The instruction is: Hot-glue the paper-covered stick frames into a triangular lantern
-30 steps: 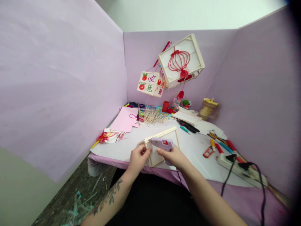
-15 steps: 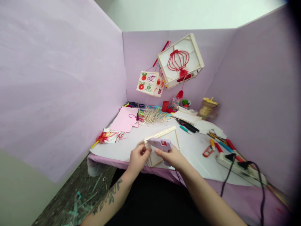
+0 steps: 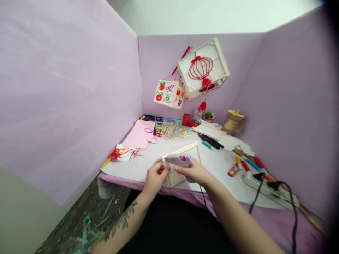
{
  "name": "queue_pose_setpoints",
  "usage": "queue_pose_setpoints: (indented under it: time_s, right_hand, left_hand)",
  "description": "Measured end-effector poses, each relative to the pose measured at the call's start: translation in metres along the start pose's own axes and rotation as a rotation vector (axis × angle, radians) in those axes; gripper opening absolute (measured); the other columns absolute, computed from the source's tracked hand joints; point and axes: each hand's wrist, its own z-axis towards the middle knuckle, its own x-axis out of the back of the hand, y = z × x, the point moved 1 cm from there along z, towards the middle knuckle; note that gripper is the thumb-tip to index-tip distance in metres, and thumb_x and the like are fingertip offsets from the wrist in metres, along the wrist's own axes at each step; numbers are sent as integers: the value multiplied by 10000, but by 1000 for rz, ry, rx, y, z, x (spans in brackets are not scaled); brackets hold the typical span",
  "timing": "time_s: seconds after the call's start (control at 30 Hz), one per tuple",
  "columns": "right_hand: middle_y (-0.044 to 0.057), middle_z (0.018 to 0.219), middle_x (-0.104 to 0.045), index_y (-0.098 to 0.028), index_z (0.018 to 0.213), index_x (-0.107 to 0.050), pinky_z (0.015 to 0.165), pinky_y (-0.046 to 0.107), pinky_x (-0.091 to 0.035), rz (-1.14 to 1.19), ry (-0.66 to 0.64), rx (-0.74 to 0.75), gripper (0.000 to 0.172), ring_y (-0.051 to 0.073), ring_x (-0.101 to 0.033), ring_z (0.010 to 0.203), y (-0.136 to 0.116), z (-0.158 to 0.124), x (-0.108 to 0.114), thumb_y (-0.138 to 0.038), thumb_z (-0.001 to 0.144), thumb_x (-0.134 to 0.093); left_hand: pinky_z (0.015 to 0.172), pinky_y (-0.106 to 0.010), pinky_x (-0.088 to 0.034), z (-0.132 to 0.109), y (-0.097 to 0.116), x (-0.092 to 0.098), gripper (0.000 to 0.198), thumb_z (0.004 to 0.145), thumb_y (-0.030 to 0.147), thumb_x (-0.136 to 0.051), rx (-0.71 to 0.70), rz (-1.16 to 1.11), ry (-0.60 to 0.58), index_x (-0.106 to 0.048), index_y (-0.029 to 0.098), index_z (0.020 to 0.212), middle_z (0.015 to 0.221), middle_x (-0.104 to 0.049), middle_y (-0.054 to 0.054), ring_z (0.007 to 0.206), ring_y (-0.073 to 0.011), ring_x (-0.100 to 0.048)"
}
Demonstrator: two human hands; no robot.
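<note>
A light wooden stick frame (image 3: 182, 150) stands at the table's front edge. My left hand (image 3: 156, 176) pinches its near left corner, fingers closed round the wood. In my right hand (image 3: 194, 172) is a pale purple glue gun (image 3: 180, 159) with a red patch on its side. Its nozzle points left at the corner beside my left fingertips; whether it touches the wood I cannot tell. From the gun a dark cord hangs over the table edge.
Two decorated lanterns (image 3: 202, 68) hang at the back. Loose wooden sticks (image 3: 172, 130), pink paper (image 3: 141, 134) and black-handled pliers (image 3: 212, 141) lie farther off. To the right are a power strip (image 3: 270, 190) with cables, an orange cutter (image 3: 234, 170) and a yellow-lidded cup (image 3: 233, 121).
The glue gun has shifted very slightly left and up at the frame's corner, and my right wrist has turned a little. My left hand keeps its place.
</note>
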Motion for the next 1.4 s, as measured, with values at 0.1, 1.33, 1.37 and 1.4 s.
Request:
queue_pose_setpoints:
  time_s: [0.1, 1.33, 1.37, 1.4]
  right_hand:
    - [-43, 571, -497, -134, 1014, -685, 457, 200, -326, -13, -29, 8, 506, 86, -412, 512, -2, 3, 2, -506, 676, -746]
    - [-51, 546, -469, -135, 885, -666, 446, 211, -302, -62, 25, -51, 503, 81, -386, 483, 2, 4, 11, -552, 616, -754]
    - [-55, 539, -462, -139, 880, -662, 445, 214, -300, -66, 30, -55, 497, 82, -381, 478, 1, 3, 12, -550, 617, -752]
    - [-58, 530, -453, -143, 872, -658, 443, 216, -296, -71, 36, -57, 487, 82, -375, 473, 1, 3, 13, -548, 618, -750]
  left_hand:
    - [553, -229, -432, 0, 0, -1, 305, 790, 419, -618, 4, -7, 2, -675, 125, 846, 648, -592, -8, 602, -139, -529]
    - [565, -235, -434, -1, 4, 0, 286, 772, 416, -637, -2, -10, 15, -673, 133, 798, 646, -625, -10, 587, -140, -549]
    - [566, -234, -432, -1, 4, 0, 285, 772, 417, -638, -3, -9, 17, -674, 136, 799, 646, -624, -8, 589, -140, -549]
    - [567, -233, -431, -2, 3, 0, 287, 773, 420, -638, -3, -7, 19, -675, 137, 801, 648, -623, -8, 593, -140, -549]
